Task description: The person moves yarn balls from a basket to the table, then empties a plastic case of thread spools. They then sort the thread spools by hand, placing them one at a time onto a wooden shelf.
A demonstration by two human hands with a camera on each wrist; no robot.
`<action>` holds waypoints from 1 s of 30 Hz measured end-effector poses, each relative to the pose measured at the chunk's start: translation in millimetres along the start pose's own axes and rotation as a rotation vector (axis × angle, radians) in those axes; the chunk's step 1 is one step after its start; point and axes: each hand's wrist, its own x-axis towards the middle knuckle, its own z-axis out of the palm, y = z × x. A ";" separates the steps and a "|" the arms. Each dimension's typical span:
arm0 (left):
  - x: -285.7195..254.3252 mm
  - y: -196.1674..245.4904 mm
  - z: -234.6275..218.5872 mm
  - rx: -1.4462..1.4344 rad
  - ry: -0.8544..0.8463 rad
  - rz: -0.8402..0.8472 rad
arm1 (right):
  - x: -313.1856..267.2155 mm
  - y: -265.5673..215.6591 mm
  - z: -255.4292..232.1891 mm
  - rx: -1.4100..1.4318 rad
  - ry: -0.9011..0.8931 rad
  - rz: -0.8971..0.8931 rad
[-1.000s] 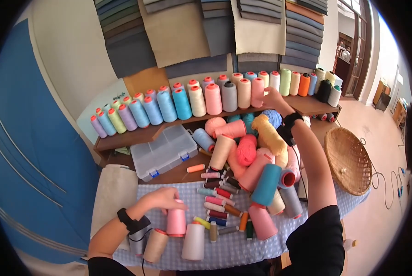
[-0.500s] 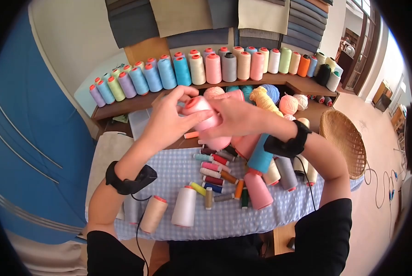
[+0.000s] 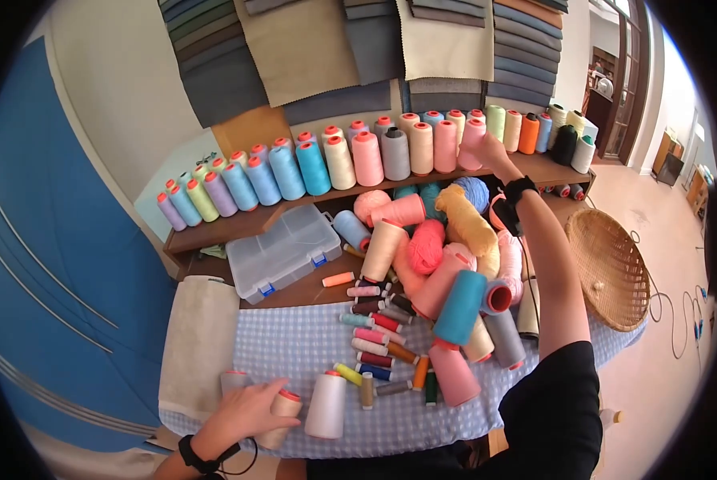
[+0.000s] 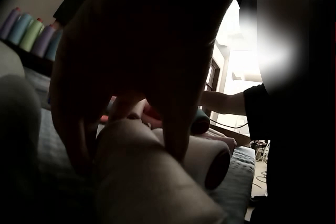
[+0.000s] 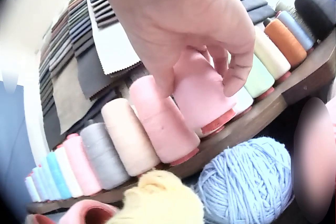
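Note:
My right hand [image 3: 490, 152] grips a light pink cone [image 3: 472, 146] at the shelf, right beside another pink cone [image 3: 446, 147]. The right wrist view has the fingers of that hand [image 5: 197, 40] round the top of the cone [image 5: 202, 95], its red base low at the shelf edge. At the front left of the cloth, my left hand [image 3: 242, 414] holds a beige cone [image 3: 285, 412], thumb and fingers on either side of it. In the dark left wrist view the hand [image 4: 131, 61] spans the cone [image 4: 147, 176]. A white cone [image 3: 325, 406] stands to its right.
Rows of thread cones line the wooden shelf [image 3: 534, 170]. Below lie yarn, a blue yarn ball [image 5: 247, 182], small spools and large cones on checked cloth [image 3: 270, 336]. A clear plastic case [image 3: 282, 254] is at left, a wicker basket [image 3: 614, 280] at right.
Both hands held a pink cone together over the table. The right hand has since carried it to the shelf, while the left has moved down to the beige cone at the front.

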 end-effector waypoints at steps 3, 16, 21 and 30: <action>5.0 0.8 -1.3 -0.095 -0.150 -0.094 | -4.8 -3.0 4.8 0.056 -0.011 0.024; 39.1 9.3 -60.8 -0.737 0.480 0.255 | -117.4 -128.0 -70.7 0.153 -0.461 -0.509; 57.9 46.3 -73.0 -1.205 0.406 0.339 | -242.0 -220.8 -97.7 0.309 -0.916 -0.640; 57.9 59.2 -78.3 -1.483 0.212 0.268 | -266.5 -224.2 -95.2 0.648 -0.891 -0.597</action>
